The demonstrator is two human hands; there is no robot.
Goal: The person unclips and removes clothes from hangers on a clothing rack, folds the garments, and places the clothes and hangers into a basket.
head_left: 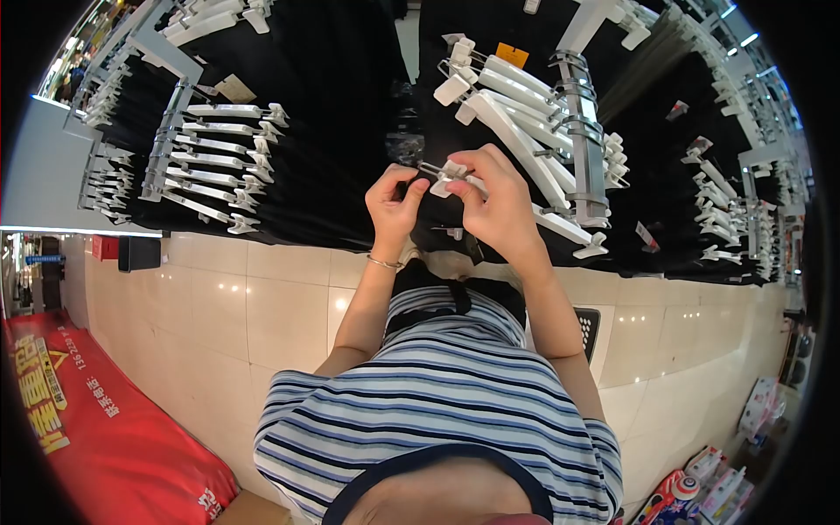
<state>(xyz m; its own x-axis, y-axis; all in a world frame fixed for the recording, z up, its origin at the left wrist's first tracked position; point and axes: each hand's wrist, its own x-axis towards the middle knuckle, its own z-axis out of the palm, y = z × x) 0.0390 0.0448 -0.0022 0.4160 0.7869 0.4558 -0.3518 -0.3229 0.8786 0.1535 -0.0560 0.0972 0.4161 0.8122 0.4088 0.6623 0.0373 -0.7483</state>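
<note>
Both hands meet in front of the rack at the middle of the view. My right hand (497,197) is closed on the white clip (448,178) of a hanger. Just beside it, my left hand (394,203) pinches at the clip's left side, near a thin metal rod and some dark fabric; exactly what its fingers hold is too small to tell. Black garments (332,131) hang behind and around both hands. White clip hangers (516,114) hang from a metal bar (584,140) just right of my right hand.
More white hangers (219,162) hang on a bar at the left, and others (722,206) at the far right. A red printed cover (114,420) lies at the lower left. Black and red bins (140,254) stand on the tiled floor (289,297). Packaged goods (700,490) are at the lower right.
</note>
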